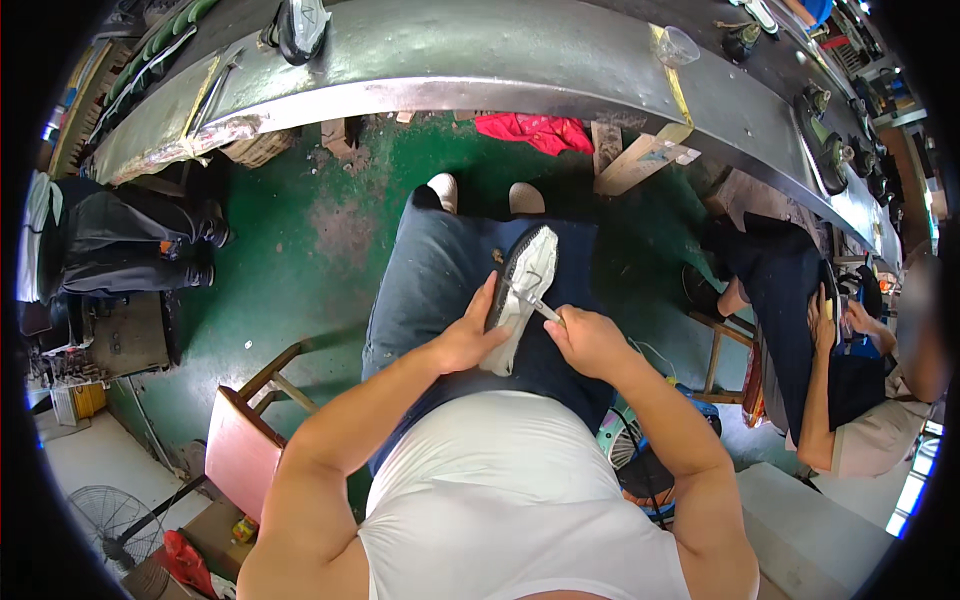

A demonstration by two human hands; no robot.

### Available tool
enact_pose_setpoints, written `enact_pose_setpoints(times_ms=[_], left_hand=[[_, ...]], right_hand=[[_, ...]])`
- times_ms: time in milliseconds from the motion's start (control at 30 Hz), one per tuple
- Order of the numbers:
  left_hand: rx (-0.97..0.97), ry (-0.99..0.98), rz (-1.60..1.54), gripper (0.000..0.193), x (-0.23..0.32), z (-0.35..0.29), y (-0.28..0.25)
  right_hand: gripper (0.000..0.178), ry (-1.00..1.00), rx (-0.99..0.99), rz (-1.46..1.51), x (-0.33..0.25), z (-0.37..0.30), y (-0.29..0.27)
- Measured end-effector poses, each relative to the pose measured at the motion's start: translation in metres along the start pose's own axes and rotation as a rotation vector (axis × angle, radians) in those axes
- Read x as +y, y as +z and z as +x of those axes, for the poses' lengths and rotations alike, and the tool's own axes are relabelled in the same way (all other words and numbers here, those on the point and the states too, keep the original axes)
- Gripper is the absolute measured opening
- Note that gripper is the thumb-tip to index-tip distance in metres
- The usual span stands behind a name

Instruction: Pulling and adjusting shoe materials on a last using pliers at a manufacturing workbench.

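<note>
A shoe (531, 262) lies sole side up on my lap, its whitish underside framed by a dark edge, its toe pointing away from me. My left hand (469, 335) is closed around its left side near the middle, with fingers along the dark edge and the thumb over the underside. In my right hand (588, 343) I grip a slim, light-coloured metal tool (543, 309). Its far end meets the middle of the underside; its exact kind cannot be made out. A dark apron or cloth (575, 250) covers my thighs beneath the shoe.
A long metal-topped workbench (450, 50) curves across the far side, bearing a shoe (301, 30) and a clear plastic cup (679, 46). A stool (240, 450) stands left, near a fan (105, 520). Co-workers sit at right (780, 300) and left (130, 240). Red cloth (535, 130) lies under the bench.
</note>
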State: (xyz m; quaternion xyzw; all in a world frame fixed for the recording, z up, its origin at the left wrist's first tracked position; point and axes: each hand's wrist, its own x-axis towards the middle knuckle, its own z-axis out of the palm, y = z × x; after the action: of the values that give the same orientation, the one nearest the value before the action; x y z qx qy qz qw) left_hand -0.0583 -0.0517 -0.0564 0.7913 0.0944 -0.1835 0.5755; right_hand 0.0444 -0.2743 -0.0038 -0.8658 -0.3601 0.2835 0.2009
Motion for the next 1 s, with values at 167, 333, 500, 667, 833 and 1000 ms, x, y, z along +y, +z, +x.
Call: enact_pose_setpoints(times_ms=[167, 333, 500, 667, 833, 1000], left_hand=[[-0.081, -0.031, -0.260, 0.089, 0.004, -0.018, -0.003], [0.008, 0.032, -0.203, 0.083, 0.006, -0.018, -0.003], [0.096, 0.030, -0.635, 0.064, 0.030, -0.036, -0.053], [0.225, 0.273, -0.626, 0.067, 0.147, -0.002, -0.151], [0.328, 0.319, -0.370, 0.063, 0.265, 0.152, -0.272], [0.629, 0.330, 0.524, 0.060, 0.298, 0.293, -0.345]], right_hand=[[0.039, -0.034, 0.063, 0.238, -0.025, -0.016, -0.015], [0.041, 0.043, -0.129, 0.241, -0.004, -0.011, 0.009], [0.038, 0.186, 0.086, 0.937, 0.025, -0.029, 0.035], [0.043, 0.263, 0.026, 1.088, 0.041, -0.020, 0.046], [0.045, 0.303, -0.072, 1.073, 0.055, -0.007, 0.035], [0.047, 0.355, -0.127, 1.212, 0.064, 0.007, 0.030]])
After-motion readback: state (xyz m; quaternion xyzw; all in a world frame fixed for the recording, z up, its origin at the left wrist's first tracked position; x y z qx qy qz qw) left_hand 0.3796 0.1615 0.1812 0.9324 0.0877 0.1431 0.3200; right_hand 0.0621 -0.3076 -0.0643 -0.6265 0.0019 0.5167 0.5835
